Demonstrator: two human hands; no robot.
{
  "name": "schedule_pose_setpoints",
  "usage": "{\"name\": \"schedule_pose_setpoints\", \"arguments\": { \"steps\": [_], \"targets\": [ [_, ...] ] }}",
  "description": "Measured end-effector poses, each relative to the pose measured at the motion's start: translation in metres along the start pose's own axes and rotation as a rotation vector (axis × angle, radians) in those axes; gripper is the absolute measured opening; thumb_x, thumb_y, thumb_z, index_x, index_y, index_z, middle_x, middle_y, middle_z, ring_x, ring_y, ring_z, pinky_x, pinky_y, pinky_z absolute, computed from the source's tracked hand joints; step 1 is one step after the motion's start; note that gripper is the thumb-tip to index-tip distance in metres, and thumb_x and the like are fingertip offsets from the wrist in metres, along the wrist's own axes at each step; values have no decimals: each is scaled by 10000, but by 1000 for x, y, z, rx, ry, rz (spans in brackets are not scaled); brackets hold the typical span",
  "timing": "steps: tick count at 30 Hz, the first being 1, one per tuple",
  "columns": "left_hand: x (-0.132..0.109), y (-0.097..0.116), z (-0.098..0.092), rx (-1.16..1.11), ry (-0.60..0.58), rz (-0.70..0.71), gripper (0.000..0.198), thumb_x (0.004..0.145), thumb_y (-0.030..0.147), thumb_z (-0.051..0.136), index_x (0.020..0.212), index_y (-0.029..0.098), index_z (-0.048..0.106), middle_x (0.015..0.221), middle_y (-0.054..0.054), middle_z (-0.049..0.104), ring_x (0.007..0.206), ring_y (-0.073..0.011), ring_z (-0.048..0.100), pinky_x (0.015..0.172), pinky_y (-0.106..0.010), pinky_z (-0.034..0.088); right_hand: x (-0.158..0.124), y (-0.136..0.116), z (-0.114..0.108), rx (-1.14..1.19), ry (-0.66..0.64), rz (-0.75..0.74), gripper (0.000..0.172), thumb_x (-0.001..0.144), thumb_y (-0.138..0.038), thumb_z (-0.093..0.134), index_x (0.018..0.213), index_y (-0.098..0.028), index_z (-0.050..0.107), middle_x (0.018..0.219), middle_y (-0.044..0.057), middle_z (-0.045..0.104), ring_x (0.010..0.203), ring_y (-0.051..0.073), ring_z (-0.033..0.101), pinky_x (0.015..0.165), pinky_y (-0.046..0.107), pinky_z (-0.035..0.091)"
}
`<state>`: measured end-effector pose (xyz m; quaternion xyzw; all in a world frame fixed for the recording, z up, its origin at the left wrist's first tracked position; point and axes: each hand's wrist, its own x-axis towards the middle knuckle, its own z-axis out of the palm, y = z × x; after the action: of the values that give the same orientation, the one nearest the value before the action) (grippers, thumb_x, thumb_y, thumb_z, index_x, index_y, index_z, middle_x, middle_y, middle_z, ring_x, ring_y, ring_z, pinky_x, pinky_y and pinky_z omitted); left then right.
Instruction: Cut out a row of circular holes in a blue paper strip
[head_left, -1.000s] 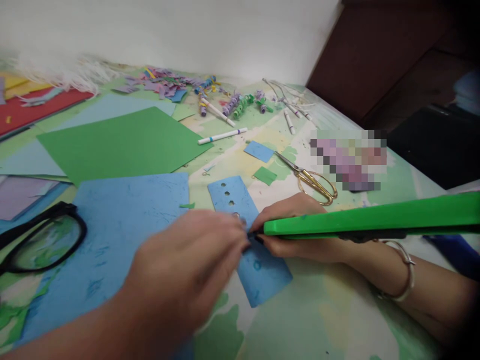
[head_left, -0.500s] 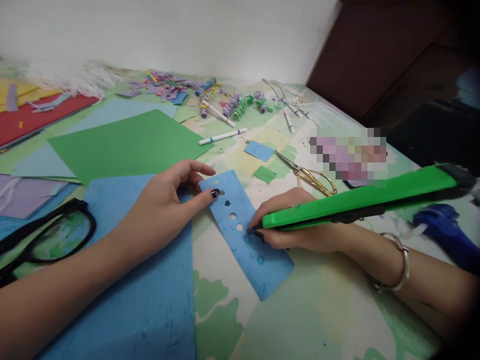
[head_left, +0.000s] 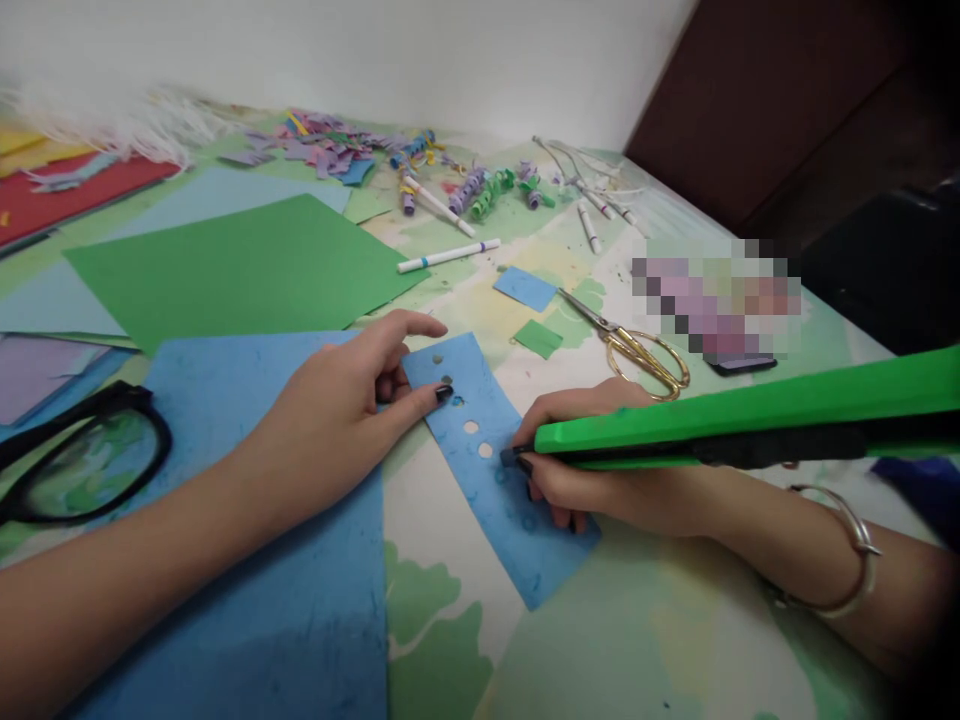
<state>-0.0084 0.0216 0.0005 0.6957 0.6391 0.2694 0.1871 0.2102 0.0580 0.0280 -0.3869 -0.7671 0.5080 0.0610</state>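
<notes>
A strip of blue paper (head_left: pixel 517 530) with a row of round holes lies aslant on the table, some drawn circles showing lower down. My left hand (head_left: pixel 352 400) pinches its upper left edge, the thumb on top near the holes and the index finger stretched out; the other fingertips are partly hidden. In my right hand (head_left: pixel 585 450) is a long green utility knife (head_left: pixel 735 405), held like a pen with its dark tip down at the strip just below the lowest open hole. Fingers cover the tip's surroundings.
Blue sheet (head_left: pixel 300 600), green sheet (head_left: pixel 247 270) and black glasses (head_left: pixel 90 460) lie left. Beyond the strip are gold-handled scissors (head_left: pixel 637 350), small paper pieces, a white marker (head_left: pixel 450 256) and paper scraps (head_left: pixel 330 150). A blurred phone (head_left: pixel 742 365) is at right.
The view has shifted slightly, and the knife reaches further past the right edge. Both hands keep their hold; the knife tip stays by the same spot on the strip.
</notes>
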Motion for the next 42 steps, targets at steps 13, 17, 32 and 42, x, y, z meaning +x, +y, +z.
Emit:
{"name": "schedule_pose_setpoints", "arguments": {
  "steps": [13,17,32,42],
  "targets": [
    [-2,0,-1,64,-3,46,438,840,369,485,1253,287,605,682,28,564,510,-112,453,556,-261,372,0,-1,-1,51,4,81,61,730,-151,648,781,-179,668,528,-46,642,458,99,635,474,176,565],
    [-2,0,0,61,-12,24,431,838,386,481,1237,297,616,868,-4,665,537,-118,477,553,-271,377,0,-2,-2,76,-5,85,62,734,-135,643,778,-176,661,552,-41,647,475,99,635,478,181,565],
    [-3,0,-1,65,-3,27,407,838,363,456,1185,297,657,955,-25,701,555,-146,520,587,-305,405,-3,4,8,-104,135,-62,41,763,-154,619,757,-173,655,490,-64,612,418,52,570,478,129,483],
    [-2,-1,0,39,-10,19,405,840,364,464,1188,293,658,957,-34,691,628,-159,541,610,-302,412,2,17,16,-367,362,-322,82,718,-175,636,685,-180,711,518,-46,627,433,47,490,478,160,398]
  ]
}}
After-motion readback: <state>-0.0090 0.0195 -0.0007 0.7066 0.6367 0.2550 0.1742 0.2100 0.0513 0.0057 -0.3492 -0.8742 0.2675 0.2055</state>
